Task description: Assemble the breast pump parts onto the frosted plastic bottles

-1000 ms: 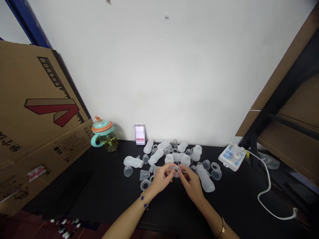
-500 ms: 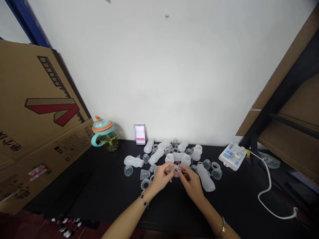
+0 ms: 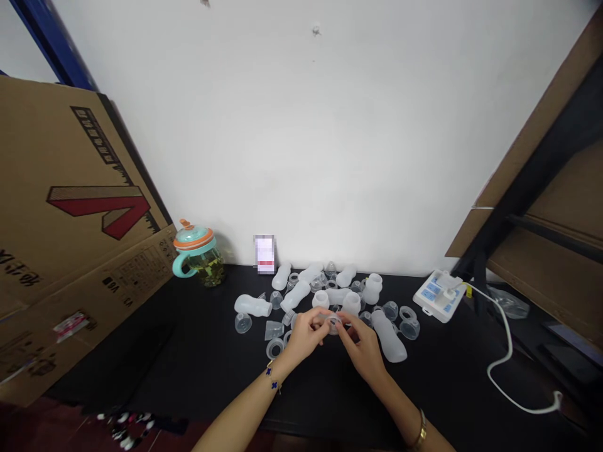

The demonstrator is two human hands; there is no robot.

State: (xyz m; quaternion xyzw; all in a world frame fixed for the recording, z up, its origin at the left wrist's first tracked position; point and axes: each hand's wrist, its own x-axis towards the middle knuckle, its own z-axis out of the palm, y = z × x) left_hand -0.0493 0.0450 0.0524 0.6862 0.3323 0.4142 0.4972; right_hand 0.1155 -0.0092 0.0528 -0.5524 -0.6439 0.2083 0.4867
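the left hand (image 3: pixel 304 336) and right hand (image 3: pixel 362 346) grasp a clear ring (image 3: pixel 333 328) between their fingertips, in the lower centre of the frame. light, even pressure from both sides would probably keep its rim from bending or slipping. its hollow seems to face up toward the camera; being round, it shows no clear long axis. beyond, bottles (image 3: pixel 389 339) and caps (image 3: pixel 243 323) lie on the counter (image 3: pixel 188 370), a jug (image 3: pixel 208 270) at centre left.

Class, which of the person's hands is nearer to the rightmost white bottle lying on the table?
Right. The right hand is just left of the white bottle; the left hand is farther left, on the right hand's other side.
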